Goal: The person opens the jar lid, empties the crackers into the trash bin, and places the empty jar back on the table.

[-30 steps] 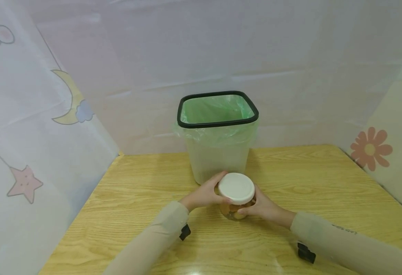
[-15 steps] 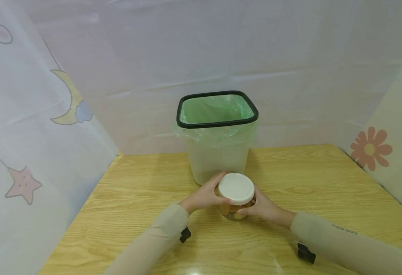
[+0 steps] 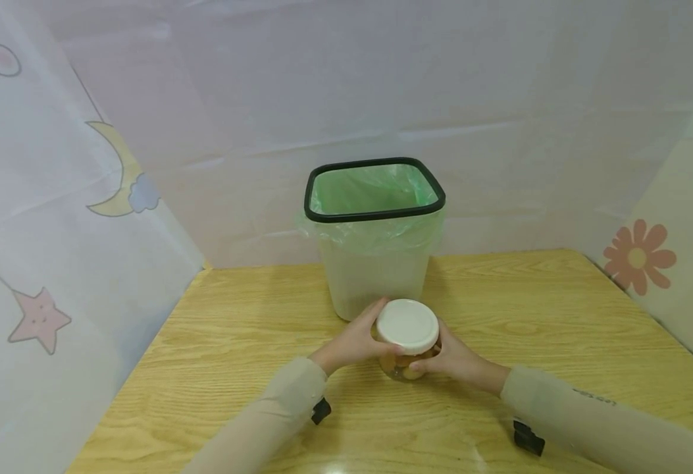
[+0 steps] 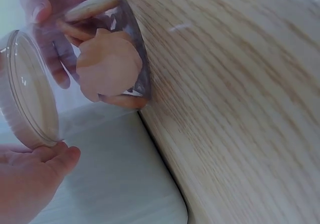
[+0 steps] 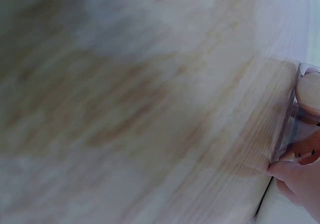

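A clear jar (image 3: 395, 366) with a white lid (image 3: 407, 325) stands upright on the table, close in front of a bin. Flat brown cookies (image 4: 109, 63) show through its wall in the left wrist view, lying near the base. My left hand (image 3: 355, 341) grips the lid's rim, thumb on the near side and fingers reaching round the far side. Lower down, my right hand (image 3: 460, 357) holds the jar's body from the right, its thumb across the front. Most of the right fingers are hidden behind the jar in the head view.
The pale bin (image 3: 376, 270) has a black rim ring (image 3: 376, 214) over a green plastic liner (image 3: 370, 191). It stands at the back of the wooden table (image 3: 233, 368). A printed cloth backdrop (image 3: 251, 131) encloses the table behind and on both sides.
My left hand has shifted very slightly, its thumb a little farther right along the lid's rim. The jar, the bin and my right hand stay in place.
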A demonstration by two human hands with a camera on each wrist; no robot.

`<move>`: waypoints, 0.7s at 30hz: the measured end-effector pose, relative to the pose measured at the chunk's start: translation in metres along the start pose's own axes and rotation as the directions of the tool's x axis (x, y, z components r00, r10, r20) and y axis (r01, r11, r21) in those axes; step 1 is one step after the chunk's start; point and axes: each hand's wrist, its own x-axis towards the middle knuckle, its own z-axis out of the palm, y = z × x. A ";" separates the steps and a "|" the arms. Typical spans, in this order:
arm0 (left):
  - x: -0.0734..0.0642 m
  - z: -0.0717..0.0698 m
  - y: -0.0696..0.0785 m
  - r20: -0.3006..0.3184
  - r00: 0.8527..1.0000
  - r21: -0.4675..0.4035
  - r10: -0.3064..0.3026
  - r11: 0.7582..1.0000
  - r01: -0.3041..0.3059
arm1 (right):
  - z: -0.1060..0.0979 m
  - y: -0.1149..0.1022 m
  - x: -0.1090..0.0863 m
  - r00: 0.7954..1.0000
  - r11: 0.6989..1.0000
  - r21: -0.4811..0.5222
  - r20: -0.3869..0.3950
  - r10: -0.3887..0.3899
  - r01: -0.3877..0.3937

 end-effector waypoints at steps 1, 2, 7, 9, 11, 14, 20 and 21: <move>0.000 0.000 0.000 -0.002 1.000 -0.001 -0.001 1.000 0.001 | 0.000 0.000 0.000 1.000 1.000 0.000 0.000 -0.001 0.001; 0.000 0.001 0.000 -0.005 1.000 -0.001 -0.001 1.000 0.001 | 0.000 0.000 0.000 1.000 1.000 0.000 -0.002 -0.004 0.004; 0.000 0.002 0.000 -0.010 1.000 -0.003 0.001 1.000 -0.001 | 0.000 0.001 0.000 1.000 1.000 -0.009 -0.004 -0.008 0.007; 0.000 0.002 0.000 -0.011 1.000 -0.001 0.000 1.000 0.000 | 0.000 0.002 0.000 1.000 1.000 -0.005 -0.004 -0.001 0.001; -0.001 0.002 0.000 -0.011 1.000 0.002 -0.002 1.000 0.002 | 0.000 0.002 0.000 1.000 1.000 -0.005 -0.006 0.004 -0.004; -0.002 0.002 0.002 -0.010 1.000 -0.003 -0.011 1.000 0.011 | 0.000 0.004 0.001 1.000 1.000 0.000 -0.006 0.009 -0.009; -0.005 0.004 0.005 -0.018 0.999 -0.027 -0.033 0.999 0.032 | -0.001 0.005 0.001 1.000 1.000 -0.005 0.007 -0.006 0.006; -0.005 0.004 0.005 -0.022 0.999 -0.030 -0.034 0.999 0.033 | -0.001 0.005 0.001 1.000 1.000 -0.010 0.003 -0.010 0.010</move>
